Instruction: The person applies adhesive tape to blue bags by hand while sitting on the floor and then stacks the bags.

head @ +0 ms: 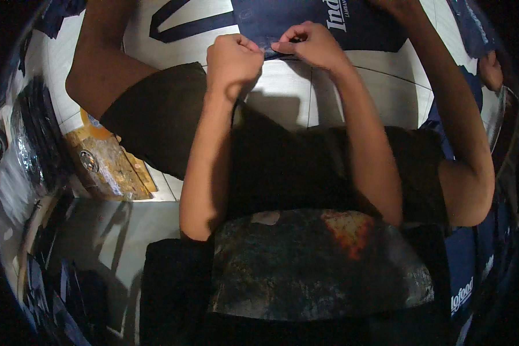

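A navy fabric bag [281,21] with white printed lettering lies on the pale tiled floor [281,82] between my bent legs, its strap handle [190,30] looped out to the left. At the bag's near edge, my left hand [235,60] is curled, with thumb and forefinger pinched on the material. Just to its right, my right hand [315,47] bends over the same edge, thumb and forefinger together on the fabric. A small gap separates the fingertips of both hands. Fine detail between them is too small to make out.
A worn wooden board [108,168] with a round object [89,161] on it lies left of my leg, near something orange [99,127]. Black shiny plastic [34,129] stands at far left. More navy bags [460,259] lie at right. Part of someone's hand or foot [491,71] shows upper right.
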Available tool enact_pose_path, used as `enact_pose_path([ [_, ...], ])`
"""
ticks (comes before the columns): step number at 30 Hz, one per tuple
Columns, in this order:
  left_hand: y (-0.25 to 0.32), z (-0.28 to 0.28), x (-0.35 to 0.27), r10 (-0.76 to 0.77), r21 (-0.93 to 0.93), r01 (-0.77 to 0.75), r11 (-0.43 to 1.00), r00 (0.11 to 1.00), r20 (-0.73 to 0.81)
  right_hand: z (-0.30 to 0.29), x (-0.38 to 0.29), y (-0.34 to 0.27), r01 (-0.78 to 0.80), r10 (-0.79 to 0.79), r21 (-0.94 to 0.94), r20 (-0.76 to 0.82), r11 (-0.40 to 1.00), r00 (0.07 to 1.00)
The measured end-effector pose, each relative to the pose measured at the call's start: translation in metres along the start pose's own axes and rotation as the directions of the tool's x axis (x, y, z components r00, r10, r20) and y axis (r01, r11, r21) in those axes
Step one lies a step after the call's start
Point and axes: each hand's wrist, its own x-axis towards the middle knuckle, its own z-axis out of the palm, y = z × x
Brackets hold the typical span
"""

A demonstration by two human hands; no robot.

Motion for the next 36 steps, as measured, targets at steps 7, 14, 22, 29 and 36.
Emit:
enact_pose_path([
  [7, -0.013, 0.012, 0.007, 0.143, 0.231, -0.132, 0.964, 0.989, -0.03, 0.022, -0.008, 0.001, 0.152, -0.281, -0.478, -0.21, 0.865, 0.936],
  [14, 0.001, -0.002, 0.001, 0.035, -0.056, -0.033, 0.998, 0.999, 0.034, -0.016, 0.003, 0.004, -0.095, 0.044, 0.231, 0.216, 0.968, 0.975],
  [22, -0.003, 0.008, 0.001, 0.307, 0.107, -0.306, 0.946, 0.952, 0.005, 0.021, 0.0, 0.023, 0.257, -0.379, -0.405, -0.257, 0.877, 0.889],
  [29, -0.004, -0.001, 0.001, 0.25, 0.079, -0.251, 0.965, 0.968, 0.016, 0.004, 0.003, 0.01, 0.082, -0.082, -0.001, -0.009, 0.997, 0.997],
  [36, -0.004, 0.01, 0.007, 0.309, 0.202, -0.297, 0.933, 0.95, -0.029, 0.022, -0.006, 0.007, 0.128, -0.194, -0.268, -0.237, 0.955, 0.952],
])
